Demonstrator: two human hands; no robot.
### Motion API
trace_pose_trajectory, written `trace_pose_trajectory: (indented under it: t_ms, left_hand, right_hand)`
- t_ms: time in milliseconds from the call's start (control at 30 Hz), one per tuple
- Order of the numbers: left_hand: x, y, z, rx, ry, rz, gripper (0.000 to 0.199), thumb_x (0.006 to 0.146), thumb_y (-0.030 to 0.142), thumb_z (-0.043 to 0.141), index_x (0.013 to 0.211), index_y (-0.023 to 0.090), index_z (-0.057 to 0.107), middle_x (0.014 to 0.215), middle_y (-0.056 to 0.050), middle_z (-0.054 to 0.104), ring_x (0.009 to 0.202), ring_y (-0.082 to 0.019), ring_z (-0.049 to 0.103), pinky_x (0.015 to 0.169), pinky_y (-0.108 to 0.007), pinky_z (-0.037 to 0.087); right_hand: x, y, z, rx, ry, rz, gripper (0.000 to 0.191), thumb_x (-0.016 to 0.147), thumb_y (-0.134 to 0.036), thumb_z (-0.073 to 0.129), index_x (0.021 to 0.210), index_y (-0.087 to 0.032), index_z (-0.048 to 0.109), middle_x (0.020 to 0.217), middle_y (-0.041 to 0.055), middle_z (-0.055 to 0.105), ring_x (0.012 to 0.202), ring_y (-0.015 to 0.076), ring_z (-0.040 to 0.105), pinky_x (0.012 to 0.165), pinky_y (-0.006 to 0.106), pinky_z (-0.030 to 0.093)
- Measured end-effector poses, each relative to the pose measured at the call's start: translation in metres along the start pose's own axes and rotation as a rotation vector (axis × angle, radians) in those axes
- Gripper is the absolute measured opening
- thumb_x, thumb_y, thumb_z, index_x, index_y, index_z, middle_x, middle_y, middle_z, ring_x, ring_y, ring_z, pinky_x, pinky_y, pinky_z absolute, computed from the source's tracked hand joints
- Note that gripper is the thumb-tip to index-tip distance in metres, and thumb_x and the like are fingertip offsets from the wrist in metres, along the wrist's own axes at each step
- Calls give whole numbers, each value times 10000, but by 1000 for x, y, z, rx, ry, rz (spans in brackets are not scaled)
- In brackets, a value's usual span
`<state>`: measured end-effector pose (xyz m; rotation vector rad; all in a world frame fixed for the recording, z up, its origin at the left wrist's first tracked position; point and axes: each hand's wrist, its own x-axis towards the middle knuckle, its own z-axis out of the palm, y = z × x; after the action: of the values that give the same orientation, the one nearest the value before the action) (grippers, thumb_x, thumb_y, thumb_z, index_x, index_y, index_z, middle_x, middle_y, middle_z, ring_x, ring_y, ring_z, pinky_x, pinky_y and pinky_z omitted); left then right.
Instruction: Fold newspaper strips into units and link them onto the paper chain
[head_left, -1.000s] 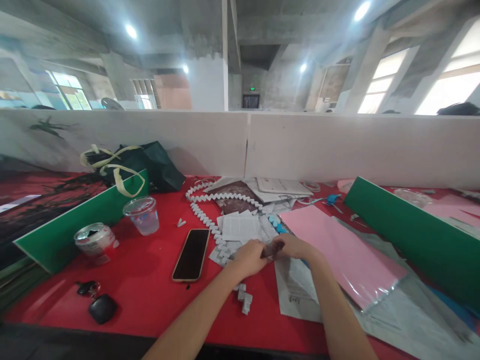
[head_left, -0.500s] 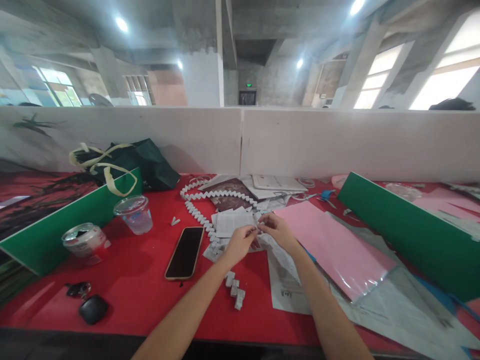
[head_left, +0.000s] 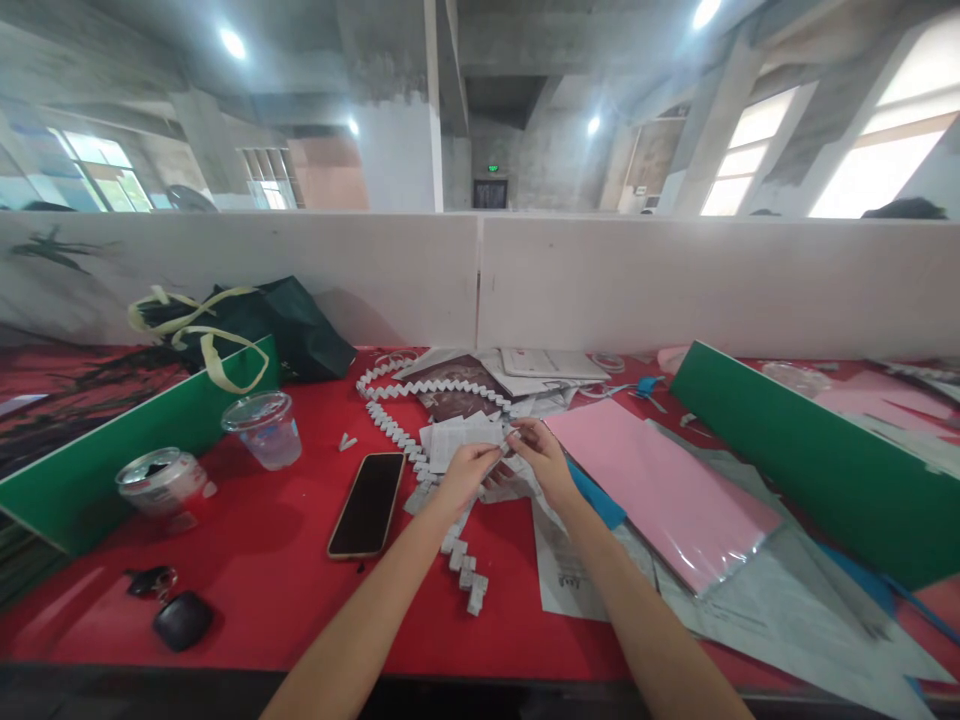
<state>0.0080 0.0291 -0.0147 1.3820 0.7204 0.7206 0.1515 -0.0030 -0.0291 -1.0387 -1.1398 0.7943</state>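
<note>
Fingers of my left hand (head_left: 474, 472) are pinched together at a small pale piece, probably folded paper, over the middle of the table. My right hand (head_left: 538, 455) meets it from the right, its thumb and fingertips closed on the same small piece. A long zigzag chain of folded paper (head_left: 394, 430) loops behind and left of my hands, and its near end (head_left: 469, 575) lies on the red cloth below my left wrist. Printed paper slips (head_left: 454, 440) lie just behind my left hand.
A phone (head_left: 367, 505), plastic cup (head_left: 266, 430), can (head_left: 165, 485) and keys (head_left: 180, 615) stand or lie at left. Green dividers (head_left: 817, 455) flank the workspace. Right of my hands are a pink folder (head_left: 660, 490) and newspaper sheets (head_left: 780, 600). A dark bag (head_left: 300, 325) sits behind.
Both hands have shifted slightly left and up, still together. More of the chain's near end and of a blue item beside the pink folder shows. The view has shifted slightly.
</note>
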Motion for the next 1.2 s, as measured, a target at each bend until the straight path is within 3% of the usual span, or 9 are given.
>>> trace_pose_trajectory:
  t_ms: [67, 167, 300, 400, 533, 800, 1200]
  left_hand:
    - [0, 0, 0, 44, 28, 36, 265, 784, 321, 508, 837, 112, 663, 668, -50, 661, 506, -102, 531, 452, -196, 333]
    - [0, -2, 0, 98, 50, 68, 278, 790, 343, 499, 812, 118, 661, 661, -40, 650, 505, -100, 522, 461, -196, 347]
    - [0, -4, -1, 149, 69, 66, 307, 798, 373, 491, 782, 115, 657, 654, -44, 647, 496, -99, 522, 464, -194, 364]
    - [-1, -5, -1, 262, 90, 144, 292, 796, 343, 489, 737, 112, 658, 610, -36, 629, 491, -100, 531, 473, -190, 383]
    - [-2, -5, 1, 398, 97, 196, 286, 799, 292, 457, 670, 121, 646, 572, -19, 606, 450, -90, 526, 445, -176, 382]
    - [-2, -8, 5, 401, 50, 121, 281, 793, 289, 480, 747, 104, 687, 566, -27, 623, 417, -79, 515, 395, -154, 343]
    - [-4, -7, 5, 393, 58, 129, 247, 757, 272, 472, 681, 122, 653, 581, -30, 631, 434, -93, 540, 423, -177, 387]
  right_hand:
    - [-1, -1, 1, 8, -27, 52, 348, 718, -401, 655, 987, -210, 543, 694, -34, 550, 682, 138, 553, 685, 279, 444]
    - [-1, -2, 2, -26, -93, 94, 271, 732, -422, 637, 853, -184, 589, 667, -28, 542, 663, 129, 520, 665, 261, 427]
    - [-2, -3, 2, -54, -141, 66, 232, 749, -399, 623, 751, -167, 605, 668, -17, 556, 653, 122, 505, 653, 246, 408]
    - [-2, -3, 2, -54, -134, 53, 216, 734, -382, 634, 748, -167, 619, 667, -12, 577, 664, 135, 523, 657, 252, 413]
    - [2, 2, -4, -46, -7, 17, 200, 719, -366, 646, 752, -169, 629, 690, -7, 591, 678, 138, 528, 671, 255, 417]
    - [13, 9, -28, -6, 300, -53, 241, 716, -422, 637, 781, -190, 627, 729, -5, 590, 684, 133, 527, 645, 249, 429]
    - [14, 18, -30, 24, 461, -127, 274, 726, -446, 634, 812, -187, 600, 760, -2, 605, 667, 117, 549, 639, 249, 467]
